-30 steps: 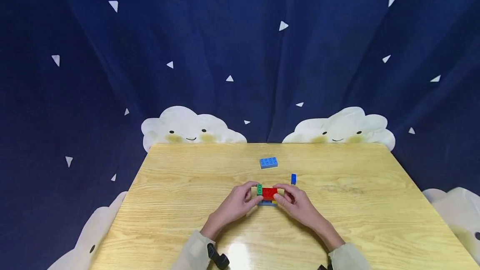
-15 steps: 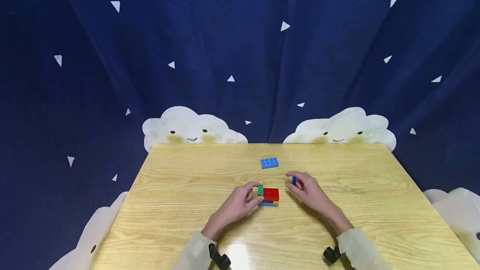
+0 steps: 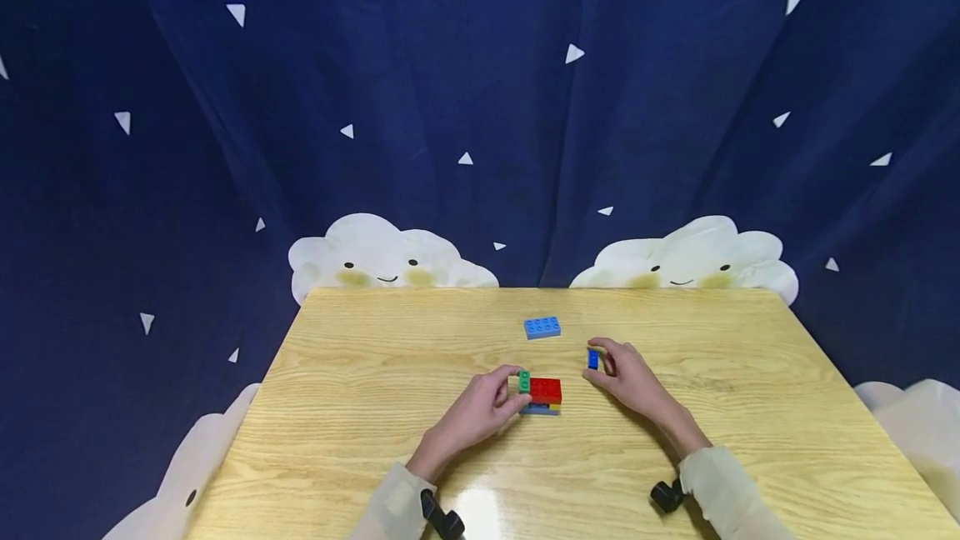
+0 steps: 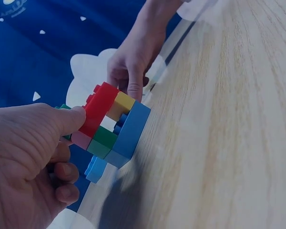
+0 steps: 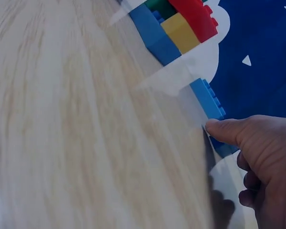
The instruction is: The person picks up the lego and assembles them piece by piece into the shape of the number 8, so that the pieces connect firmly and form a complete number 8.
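A small stack of toy building bricks (image 3: 545,391) stands at the table's middle. Its red brick (image 4: 97,110) lies above a yellow brick (image 4: 120,106) and a green brick (image 4: 103,142), with a blue brick (image 4: 133,131) at the bottom. My left hand (image 3: 480,405) pinches the stack's left end, thumb in front, around a small green brick (image 3: 524,382) on top. To the right, a small blue brick (image 3: 593,359) sits between the thumb and index finger of my right hand (image 3: 628,377). The thumb partly hides it in the right wrist view.
A lighter blue eight-stud brick (image 3: 542,327) lies farther back on the wooden table (image 3: 360,357). Behind the table hangs a dark blue curtain (image 3: 420,90) with white clouds. A black wrist device (image 3: 666,496) shows near the right sleeve.
My right hand has left the stack's right end and moved right to the small blue brick, which it now pinches. My left hand stays on the stack.
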Available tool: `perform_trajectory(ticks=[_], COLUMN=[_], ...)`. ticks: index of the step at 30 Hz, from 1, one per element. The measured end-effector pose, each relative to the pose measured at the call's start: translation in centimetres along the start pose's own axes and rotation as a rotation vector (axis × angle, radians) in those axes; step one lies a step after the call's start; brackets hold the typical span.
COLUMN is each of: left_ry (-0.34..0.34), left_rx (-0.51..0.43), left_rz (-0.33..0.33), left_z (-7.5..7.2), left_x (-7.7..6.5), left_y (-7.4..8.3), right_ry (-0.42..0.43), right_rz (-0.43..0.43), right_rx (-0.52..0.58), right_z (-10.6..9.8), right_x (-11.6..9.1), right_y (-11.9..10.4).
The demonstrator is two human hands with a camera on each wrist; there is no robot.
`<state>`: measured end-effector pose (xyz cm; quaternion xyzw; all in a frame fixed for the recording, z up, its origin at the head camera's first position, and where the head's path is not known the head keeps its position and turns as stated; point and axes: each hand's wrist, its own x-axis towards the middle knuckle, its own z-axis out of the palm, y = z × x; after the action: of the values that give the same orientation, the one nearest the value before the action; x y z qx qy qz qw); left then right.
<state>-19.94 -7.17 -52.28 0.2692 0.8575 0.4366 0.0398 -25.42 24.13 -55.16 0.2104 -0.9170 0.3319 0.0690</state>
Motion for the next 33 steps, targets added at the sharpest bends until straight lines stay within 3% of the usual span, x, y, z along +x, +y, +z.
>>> perform_trajectory(ticks=[7, 19, 33], left_ry=[0.002, 0.004, 0.006], left_rx=[0.005, 0.011, 0.031], left_rz=[0.006, 0.015, 0.019], left_z=[0.0, 0.0, 0.1], left_x=[0.0, 0.1, 0.1], left_y=[-0.1, -0.2, -0.2], right_ry=[-0.017, -0.005, 0.018], right_rz=[0.058, 0.039, -0.006], right_rx=[0.02, 0.027, 0.049], right_z=[-0.2, -0.1, -0.4], right_x=[-0.4, -0.5, -1.1], right_y=[0.3, 0.5, -1.4])
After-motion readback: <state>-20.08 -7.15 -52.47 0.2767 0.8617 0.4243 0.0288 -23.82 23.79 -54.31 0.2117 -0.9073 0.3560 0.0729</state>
